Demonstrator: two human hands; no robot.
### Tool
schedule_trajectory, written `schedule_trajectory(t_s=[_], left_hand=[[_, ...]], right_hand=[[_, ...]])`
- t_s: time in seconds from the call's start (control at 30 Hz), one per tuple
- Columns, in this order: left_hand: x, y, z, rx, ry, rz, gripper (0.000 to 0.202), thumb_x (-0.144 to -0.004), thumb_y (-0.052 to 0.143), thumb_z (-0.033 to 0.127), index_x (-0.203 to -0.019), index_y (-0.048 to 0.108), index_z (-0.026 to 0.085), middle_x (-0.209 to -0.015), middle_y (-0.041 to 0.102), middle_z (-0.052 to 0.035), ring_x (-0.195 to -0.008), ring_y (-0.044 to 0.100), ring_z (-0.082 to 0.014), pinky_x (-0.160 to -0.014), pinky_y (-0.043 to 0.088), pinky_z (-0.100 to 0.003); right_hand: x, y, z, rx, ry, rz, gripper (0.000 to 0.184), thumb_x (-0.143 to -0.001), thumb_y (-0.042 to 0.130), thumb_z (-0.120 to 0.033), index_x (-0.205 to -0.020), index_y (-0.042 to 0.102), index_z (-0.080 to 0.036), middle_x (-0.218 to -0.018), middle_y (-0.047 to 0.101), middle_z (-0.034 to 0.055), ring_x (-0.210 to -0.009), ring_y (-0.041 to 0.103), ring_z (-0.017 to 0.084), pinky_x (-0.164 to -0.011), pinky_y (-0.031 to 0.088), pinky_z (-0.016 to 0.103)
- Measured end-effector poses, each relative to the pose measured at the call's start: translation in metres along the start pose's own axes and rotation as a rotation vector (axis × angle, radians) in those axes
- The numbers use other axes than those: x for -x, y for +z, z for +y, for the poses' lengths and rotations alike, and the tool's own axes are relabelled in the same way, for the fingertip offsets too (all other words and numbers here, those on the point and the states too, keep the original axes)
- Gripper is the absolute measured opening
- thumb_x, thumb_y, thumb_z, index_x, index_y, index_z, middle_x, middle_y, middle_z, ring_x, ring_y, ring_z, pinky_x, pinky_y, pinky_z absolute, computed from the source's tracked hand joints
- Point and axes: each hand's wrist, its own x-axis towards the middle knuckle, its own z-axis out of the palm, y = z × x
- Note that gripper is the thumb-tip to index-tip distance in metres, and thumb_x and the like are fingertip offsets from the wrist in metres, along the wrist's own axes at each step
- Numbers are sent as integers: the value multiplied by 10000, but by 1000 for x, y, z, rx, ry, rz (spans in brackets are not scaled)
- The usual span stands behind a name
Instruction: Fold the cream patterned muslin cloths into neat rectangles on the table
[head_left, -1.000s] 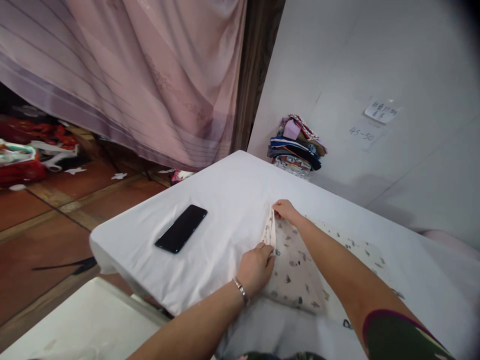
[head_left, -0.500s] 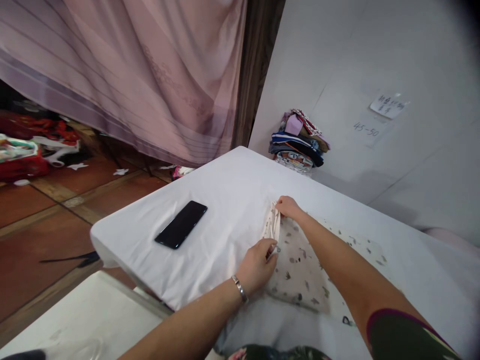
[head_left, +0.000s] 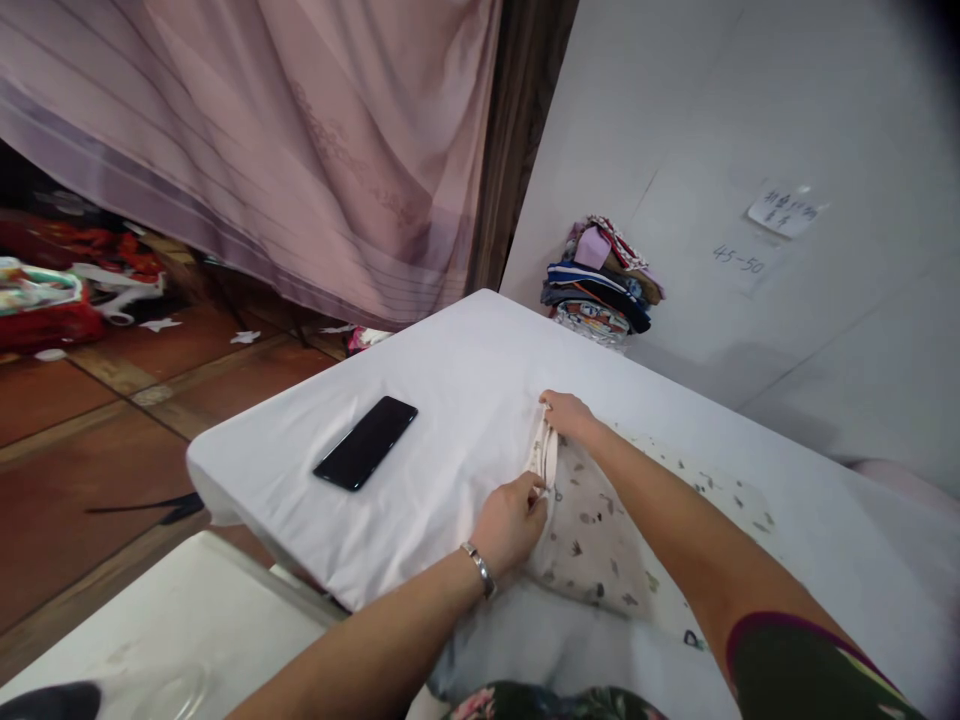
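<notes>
A thin cream garment (head_left: 596, 530) with small printed figures lies spread on the white-covered table (head_left: 457, 350). Its narrow gathered edge, like a waistband, points left and is bunched between my hands. At the far end of that edge, my right hand (head_left: 568, 413) pinches the cloth, fingers closed. The near end is gripped by my left hand (head_left: 510, 522), thumb and fingers closed on it; a silver bracelet circles that wrist. My right forearm crosses above the garment and hides part of it.
A black phone (head_left: 366, 443) lies on the table left of my hands. Folded clothes (head_left: 600, 280) are stacked by the wall at the far edge. A pink curtain (head_left: 337, 150) hangs beyond the table. A white surface (head_left: 172, 620) stands at lower left.
My right hand has shifted slightly left with the garment's edge, and the gathered cloth between my hands looks narrower. My left hand keeps its grip. The view has moved a little.
</notes>
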Motion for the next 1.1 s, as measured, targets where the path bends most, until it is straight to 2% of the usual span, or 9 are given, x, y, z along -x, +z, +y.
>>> schedule_trajectory(t_s=[0.1,0.17,0.33,0.43,0.57,0.67,0.73,0.9,1.1], left_hand=[[0,-1,1,-53,-18,-18,240,-810,428,232,-1015,554,229,-768,666,-18,-678,607,-149,-624,417,-243],[1,-2,1,-79,-30,-19,251,-807,425,226,-1025,549,230,-759,667,-16,-671,608,-150,-613,410,-238],[1,-5,3,-83,8,-41,263,-792,425,211,-1027,539,235,-760,673,1,-671,606,-147,-599,394,-232],[2,-5,5,-76,45,-46,246,-790,430,214,-1008,541,235,-752,672,10,-659,599,-141,-595,385,-229],[4,-5,6,-69,112,-54,228,-806,430,234,-1000,549,239,-737,671,20,-655,595,-136,-600,379,-227],[4,-6,6,-50,127,-62,214,-828,418,259,-990,556,244,-726,666,22,-655,592,-131,-600,374,-220],[3,-5,4,-38,83,-59,212,-848,393,279,-968,564,242,-716,660,16,-649,588,-130,-595,374,-219],[-3,-3,-2,-31,-75,-32,222,-846,380,262,-942,577,221,-703,646,-9,-640,582,-139,-597,380,-232],[-9,-3,-7,34,-130,-11,192,-788,444,220,-948,548,199,-732,653,-4,-653,581,-127,-592,393,-218]], right_hand=[[-3,-4,-1,12,-21,-61,344,-753,474,-175,-1063,611,-233,-1154,604,52,-988,566,207,-702,406,240],[-6,-8,-1,15,-26,-102,355,-723,505,-172,-1053,620,-231,-1112,627,48,-943,590,195,-688,415,228],[-8,-12,0,-8,8,-190,252,-741,505,-219,-955,637,-202,-778,688,22,-588,623,132,-547,422,202],[-7,-14,1,-22,30,-188,256,-796,477,-314,-982,613,-203,-819,686,22,-499,601,103,-505,418,196],[-6,-18,1,21,72,-164,331,-800,481,-429,-967,617,-178,-807,685,55,-491,603,126,-516,432,229],[-6,-23,0,73,106,-169,252,-745,559,-316,-933,635,-167,-716,680,61,-516,612,148,-540,438,242],[-5,-25,-2,100,115,-175,232,-704,582,-228,-921,640,-170,-690,677,55,-532,615,150,-551,439,241],[-2,-23,-7,155,79,-177,248,-669,581,-169,-908,644,-190,-748,683,56,-570,625,163,-575,443,257],[-3,-17,-5,160,38,-183,416,-685,547,-174,-1090,577,-263,-1008,657,49,-544,620,138,-540,440,245]])
